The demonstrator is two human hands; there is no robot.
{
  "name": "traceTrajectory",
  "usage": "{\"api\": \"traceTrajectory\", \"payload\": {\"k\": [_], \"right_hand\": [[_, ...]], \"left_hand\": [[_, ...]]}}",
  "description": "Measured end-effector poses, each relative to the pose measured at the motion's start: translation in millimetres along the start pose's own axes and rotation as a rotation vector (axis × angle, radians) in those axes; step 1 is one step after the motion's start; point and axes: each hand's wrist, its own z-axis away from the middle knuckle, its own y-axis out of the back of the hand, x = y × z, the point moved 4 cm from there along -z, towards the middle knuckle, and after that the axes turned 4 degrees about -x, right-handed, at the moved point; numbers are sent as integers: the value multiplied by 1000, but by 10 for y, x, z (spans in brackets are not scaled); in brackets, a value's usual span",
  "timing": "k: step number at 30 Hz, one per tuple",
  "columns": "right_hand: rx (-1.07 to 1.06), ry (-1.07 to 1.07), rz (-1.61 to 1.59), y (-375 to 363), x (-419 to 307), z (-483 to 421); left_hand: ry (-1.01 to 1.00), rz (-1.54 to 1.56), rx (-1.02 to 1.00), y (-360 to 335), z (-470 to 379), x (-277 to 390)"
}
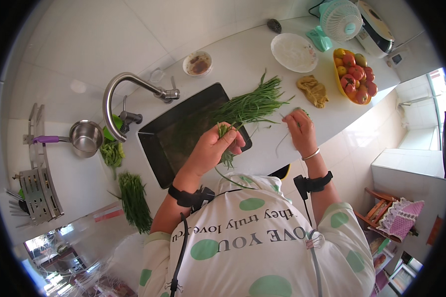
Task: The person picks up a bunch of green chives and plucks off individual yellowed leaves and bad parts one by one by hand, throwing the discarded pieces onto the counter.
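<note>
My left hand (217, 143) is closed around a small bunch of green leafy stalks (227, 157) above the near right part of the dark sink (160, 148). Over the counter to the right, my right hand (301, 130) has its fingers curled on some green bits and a thin strand. A large heap of long green stalks (254, 100) lies from the sink's right rim onto the counter. One more bundle of green stalks (133, 200) lies left of the sink, near the counter's edge. Beside it are broad green pods or leaves (112, 154).
A curved steel faucet (113, 85) arches over the sink's left side. Behind are a stained bowl (197, 64) and a white plate (294, 52). A brown cloth (313, 91), a yellow basket of tomatoes (338, 81) and a fan (341, 20) are right. Left stands a steel pot (86, 138).
</note>
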Motion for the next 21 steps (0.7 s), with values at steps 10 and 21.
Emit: {"api": "traceTrajectory", "payload": {"k": [10, 21], "right_hand": [[-7, -44, 676, -29, 672, 161], [125, 83, 621, -192, 1056, -490]], "left_hand": [[-23, 81, 114, 146, -2, -13], [-40, -217, 450, 360, 95, 62]]}}
